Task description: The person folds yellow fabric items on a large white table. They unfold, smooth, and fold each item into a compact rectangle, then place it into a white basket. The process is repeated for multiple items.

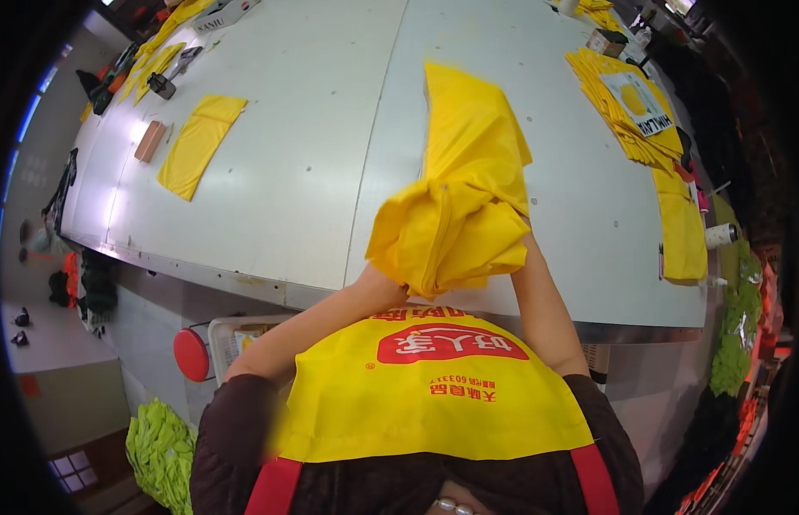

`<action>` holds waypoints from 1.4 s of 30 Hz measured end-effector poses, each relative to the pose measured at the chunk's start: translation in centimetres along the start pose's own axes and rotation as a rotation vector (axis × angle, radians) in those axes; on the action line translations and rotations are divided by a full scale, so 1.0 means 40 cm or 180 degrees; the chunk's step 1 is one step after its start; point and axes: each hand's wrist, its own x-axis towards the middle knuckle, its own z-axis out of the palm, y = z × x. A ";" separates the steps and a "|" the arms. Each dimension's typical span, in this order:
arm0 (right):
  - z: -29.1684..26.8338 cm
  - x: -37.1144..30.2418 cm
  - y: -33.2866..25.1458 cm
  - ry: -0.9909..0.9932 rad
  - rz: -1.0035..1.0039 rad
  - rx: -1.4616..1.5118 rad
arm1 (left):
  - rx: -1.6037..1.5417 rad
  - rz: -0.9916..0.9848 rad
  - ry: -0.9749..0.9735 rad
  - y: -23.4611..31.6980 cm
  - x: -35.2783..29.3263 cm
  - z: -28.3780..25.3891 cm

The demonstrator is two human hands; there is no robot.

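Note:
A bright yellow cloth piece [451,225], bunched and folded over at its near end, is raised above the near edge of the table. Its far end [472,120] stretches away from me over the tabletop, slightly blurred at the tip. My left hand [393,285] grips the bunch from its lower left, with the fingers hidden under the folds. On the right side my right hand [526,242] holds the same cloth, also mostly covered by it. A seam runs down the middle of the bunched part.
The pale worktable [271,197] carries a flat yellow cloth piece [202,146] and a small brownish block [149,141] at left. A fanned yellow stack [618,107], another yellow piece [681,227] and a thread cone [721,236] lie at right. A red round stool [191,354] stands below the left edge.

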 end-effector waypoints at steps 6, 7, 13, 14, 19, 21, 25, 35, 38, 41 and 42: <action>-0.024 0.035 -0.048 0.0168 -0.0095 -0.0688 | -0.0576 -0.2381 -0.1289 0.015 -0.015 -0.114; -0.028 0.043 -0.051 0.0204 -0.0117 -0.0826 | -0.0176 -0.2070 -0.1326 0.026 -0.017 -0.115; -0.012 0.153 -0.032 0.0170 -0.0008 -0.1742 | -0.0281 -0.1062 -0.1569 0.012 -0.122 0.104; -0.008 0.173 -0.026 0.0140 0.0066 -0.1948 | -0.0434 -0.1263 -0.1376 -0.001 -0.119 0.143; 0.000 0.174 -0.063 -0.0334 0.0635 -0.3794 | -0.2597 -0.3682 -0.1379 -0.053 -0.049 0.249; 0.061 0.106 -0.116 -0.0967 0.0744 -0.5007 | -0.2713 -0.3784 -0.1235 -0.048 -0.049 0.258; 0.123 -0.078 -0.167 -0.1147 0.0555 -0.6074 | -0.2901 -0.3959 -0.1156 -0.045 -0.039 0.231; -0.061 -0.246 -0.010 -0.0681 -0.1593 -0.6515 | -0.2200 -0.2843 -0.1789 -0.013 0.000 0.265; -0.075 -0.210 -0.030 -0.0599 -0.1289 -0.6652 | -0.1133 -0.2164 -0.2030 -0.045 0.031 0.247; -0.085 -0.141 -0.025 -0.0510 -0.1470 -0.7020 | -0.1296 -0.2198 -0.2092 -0.039 0.087 0.216; -0.094 -0.110 0.007 -0.0440 -0.1456 -0.7109 | -0.1285 -0.2082 -0.2074 -0.031 0.086 0.220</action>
